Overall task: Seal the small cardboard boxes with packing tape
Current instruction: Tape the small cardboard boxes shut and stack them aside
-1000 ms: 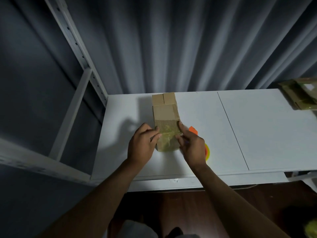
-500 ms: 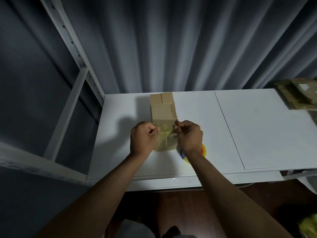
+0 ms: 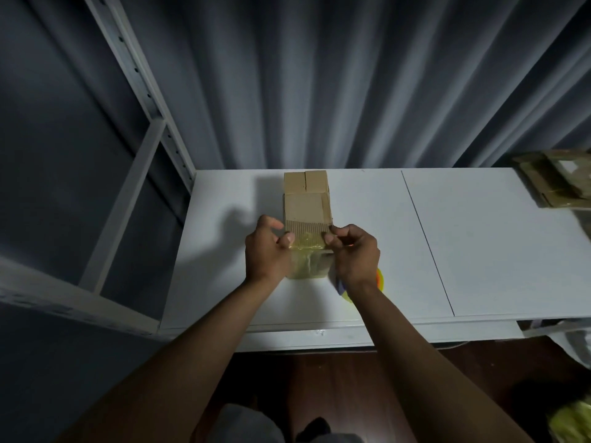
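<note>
on a white table [image 3: 479,238], a left hand [image 3: 267,251] and a right hand [image 3: 353,254] flank a small cardboard box [image 3: 306,215], each thumb pressing clear tape [image 3: 308,247] onto its near edge, fingers curled. uneven pressure could wrinkle the tape.

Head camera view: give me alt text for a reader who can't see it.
Both hands, left hand and right hand, press clear tape over the near edge of a small cardboard box on a white table.
</note>
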